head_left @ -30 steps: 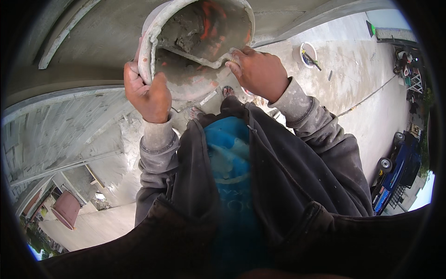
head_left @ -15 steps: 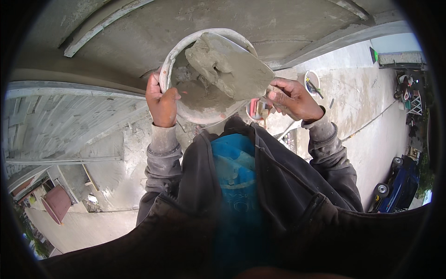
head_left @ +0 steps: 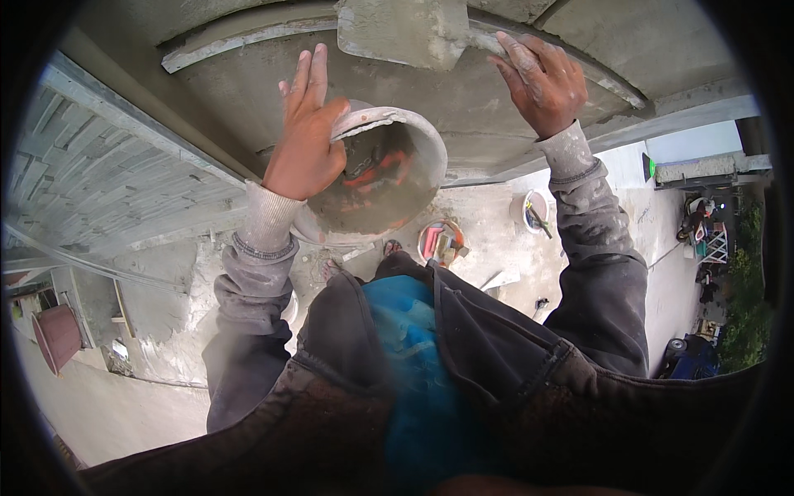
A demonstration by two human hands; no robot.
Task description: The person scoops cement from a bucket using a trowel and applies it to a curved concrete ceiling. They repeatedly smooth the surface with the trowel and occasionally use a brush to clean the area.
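My left hand (head_left: 308, 136) grips the near-left rim of a mortar-smeared bucket (head_left: 426, 136), its thumb at the rim and two fingers stretched out past it. The bucket hangs tilted in front of my legs. Wet grey mortar (head_left: 351, 202) coats its inside, with orange patches showing through. My right hand (head_left: 546, 78) is closed round the handle of a trowel (head_left: 405, 33). The trowel's broad, mortar-coated blade is up at the grey plastered surface, beside a pale raised strip; whether it touches cannot be seen.
Below stands a bucket of hand tools (head_left: 442, 241), and to its right a white bucket (head_left: 536, 211) with a dark-handled tool. A ribbed grey wall (head_left: 91, 174) rises at left. A maroon container (head_left: 58, 339) lies far left, and a blue vehicle (head_left: 691, 357) stands far right.
The trowel has gone from over the bucket up to the plastered surface with my right hand. The bucket has dropped lower and tilted. Two of my left fingers have straightened.
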